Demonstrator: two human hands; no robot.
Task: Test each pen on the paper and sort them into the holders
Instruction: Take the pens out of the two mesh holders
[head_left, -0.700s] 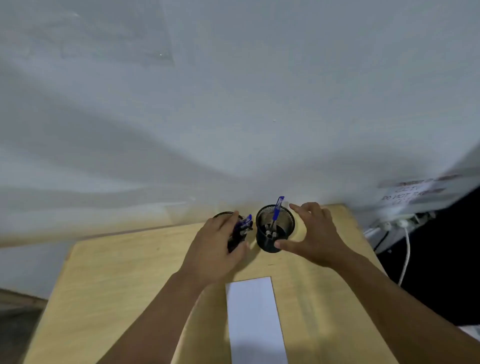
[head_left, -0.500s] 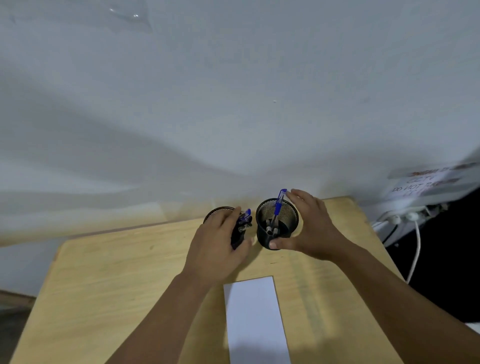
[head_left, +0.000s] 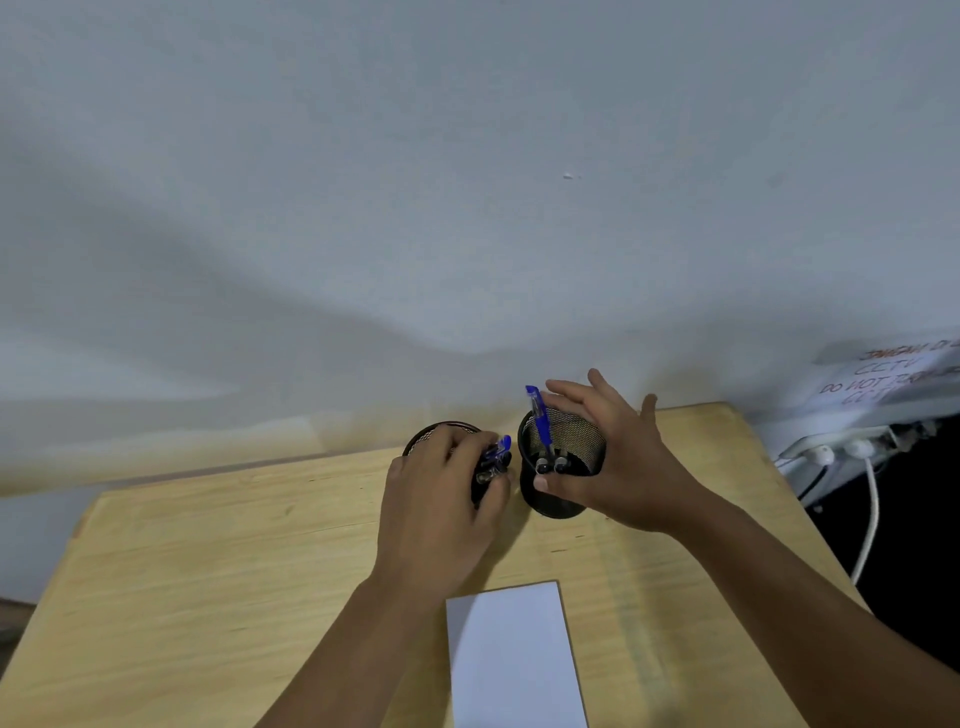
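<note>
Nearest me, the blank white paper sheet (head_left: 511, 652) lies flat on the pale wooden bench (head_left: 208, 571), unmarked. Beyond it the left hand (head_left: 441, 499) grips the left black wire-mesh holder (head_left: 441, 434) with its blue-capped pens (head_left: 496, 457). The right hand (head_left: 618, 467), cupped loosely a moment ago, now clasps the right black mesh holder (head_left: 566, 467), thumb on its front, one blue pen (head_left: 540, 421) standing inside; testing looks not yet begun.
</note>
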